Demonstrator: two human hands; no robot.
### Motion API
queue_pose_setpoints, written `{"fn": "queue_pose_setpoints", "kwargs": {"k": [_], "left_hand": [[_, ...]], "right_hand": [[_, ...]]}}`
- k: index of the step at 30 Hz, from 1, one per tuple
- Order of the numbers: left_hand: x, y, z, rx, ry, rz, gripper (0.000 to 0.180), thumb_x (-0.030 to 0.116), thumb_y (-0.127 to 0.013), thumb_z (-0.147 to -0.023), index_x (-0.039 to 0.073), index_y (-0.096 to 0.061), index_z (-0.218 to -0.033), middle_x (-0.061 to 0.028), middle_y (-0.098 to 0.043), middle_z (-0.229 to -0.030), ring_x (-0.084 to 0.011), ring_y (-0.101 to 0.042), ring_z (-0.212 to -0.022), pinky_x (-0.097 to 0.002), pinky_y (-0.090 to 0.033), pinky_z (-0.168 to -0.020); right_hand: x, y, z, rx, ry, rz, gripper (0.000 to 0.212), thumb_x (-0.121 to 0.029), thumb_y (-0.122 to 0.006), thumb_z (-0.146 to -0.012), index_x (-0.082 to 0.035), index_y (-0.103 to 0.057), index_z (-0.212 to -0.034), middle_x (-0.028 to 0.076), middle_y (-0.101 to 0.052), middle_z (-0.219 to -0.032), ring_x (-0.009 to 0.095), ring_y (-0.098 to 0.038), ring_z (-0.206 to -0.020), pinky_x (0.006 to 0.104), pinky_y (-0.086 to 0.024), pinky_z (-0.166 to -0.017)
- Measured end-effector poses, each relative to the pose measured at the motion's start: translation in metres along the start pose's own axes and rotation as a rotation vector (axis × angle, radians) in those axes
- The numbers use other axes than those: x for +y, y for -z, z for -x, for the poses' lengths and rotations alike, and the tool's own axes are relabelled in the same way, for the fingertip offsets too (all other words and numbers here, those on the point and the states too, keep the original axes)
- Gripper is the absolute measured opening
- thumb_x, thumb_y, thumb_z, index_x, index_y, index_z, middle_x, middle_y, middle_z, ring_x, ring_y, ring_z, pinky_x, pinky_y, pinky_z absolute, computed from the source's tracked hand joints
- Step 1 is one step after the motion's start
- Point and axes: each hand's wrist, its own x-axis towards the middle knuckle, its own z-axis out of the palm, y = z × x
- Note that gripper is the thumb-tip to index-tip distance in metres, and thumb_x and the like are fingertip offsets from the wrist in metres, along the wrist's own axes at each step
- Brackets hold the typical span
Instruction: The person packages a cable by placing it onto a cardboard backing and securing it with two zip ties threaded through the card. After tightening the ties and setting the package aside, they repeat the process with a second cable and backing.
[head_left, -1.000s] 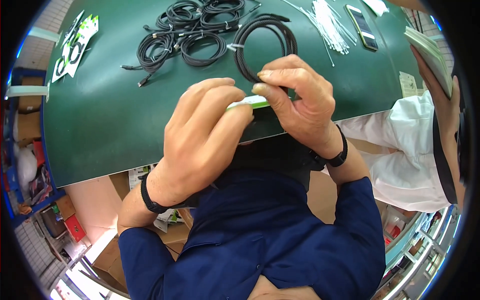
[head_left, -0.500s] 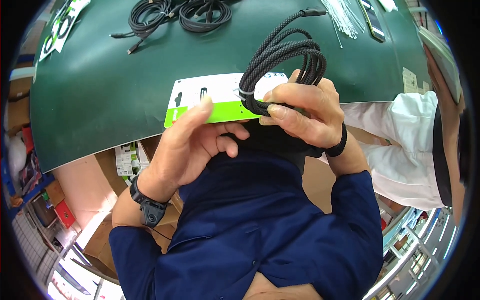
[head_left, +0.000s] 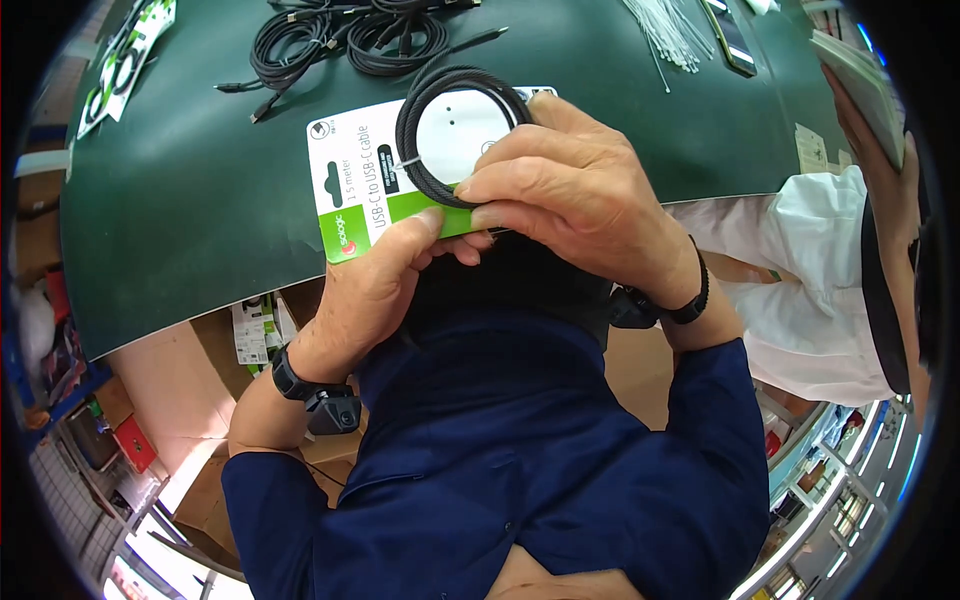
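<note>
A white and green cardboard hang card (head_left: pixel 345 150) is held up at the near edge of the table, tilted toward me. Flat against its front lies a coiled black braided cable (head_left: pixel 412 130), with a pale tie around it at the left side. My left hand (head_left: pixel 385 265) grips the card's lower edge, thumb on the green strip and fingers behind. My right hand (head_left: pixel 585 190) pinches the lower right of the coil against the card. One cable end points up and right past the card's top.
On the dark green table (head_left: pixel 200 200), several coiled black cables (head_left: pixel 290 50) lie at the back. White cable ties (head_left: pixel 670 35) and a phone (head_left: pixel 730 40) are at the back right. Carded cables (head_left: pixel 125 70) sit far left. Another person in white trousers (head_left: pixel 815 290) stands at right.
The coil has come down from above the card and turned to lie flat on it. My left hand has closed on the card, which now faces me more.
</note>
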Motion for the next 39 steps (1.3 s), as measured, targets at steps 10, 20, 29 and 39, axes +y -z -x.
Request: {"fn": "queue_pose_setpoints", "kwargs": {"k": [10,20,29,39], "left_hand": [[-0.004,0.006,-0.008,0.011,-0.117,-0.034,0.032,0.009,-0.056,-0.103,-0.007,-0.062,-0.130,-0.0178,-0.074,-0.110,-0.0255,-0.074,-0.094,-0.0353,-0.063,-0.082],[-0.002,-0.007,-0.025,0.320,-0.284,-0.119,0.020,0.017,-0.069,-0.101,-0.002,-0.069,-0.108,-0.0063,-0.069,-0.092,-0.0107,-0.064,-0.069,-0.0244,-0.048,-0.054],[0.015,-0.007,-0.027,0.385,-0.256,-0.068,0.021,0.020,-0.067,-0.102,0.001,-0.067,-0.109,-0.0015,-0.063,-0.075,-0.0070,-0.053,-0.050,-0.0222,-0.036,-0.041],[0.019,-0.001,-0.033,0.328,-0.140,-0.060,0.023,0.022,-0.064,-0.104,0.001,-0.065,-0.109,-0.0030,-0.064,-0.075,-0.0081,-0.050,-0.046,-0.0230,-0.036,-0.039]], "right_hand": [[0.016,-0.017,-0.009,0.077,0.033,-0.110,0.022,-0.006,-0.087,-0.077,-0.009,-0.080,-0.098,0.003,-0.073,-0.094,0.021,-0.064,-0.084,0.0322,-0.052,-0.072],[0.011,-0.032,-0.022,0.087,0.006,-0.254,0.028,-0.006,-0.092,-0.072,-0.005,-0.080,-0.097,0.005,-0.074,-0.093,0.019,-0.066,-0.078,0.0295,-0.053,-0.067],[0.015,-0.028,-0.029,0.000,-0.043,-0.376,0.027,-0.002,-0.090,-0.075,-0.003,-0.080,-0.100,0.010,-0.076,-0.098,0.022,-0.074,-0.087,0.0301,-0.060,-0.076],[0.020,-0.031,-0.029,-0.008,-0.174,-0.428,0.020,-0.002,-0.085,-0.079,-0.002,-0.080,-0.099,0.008,-0.076,-0.094,0.019,-0.075,-0.080,0.0292,-0.061,-0.070]]}}
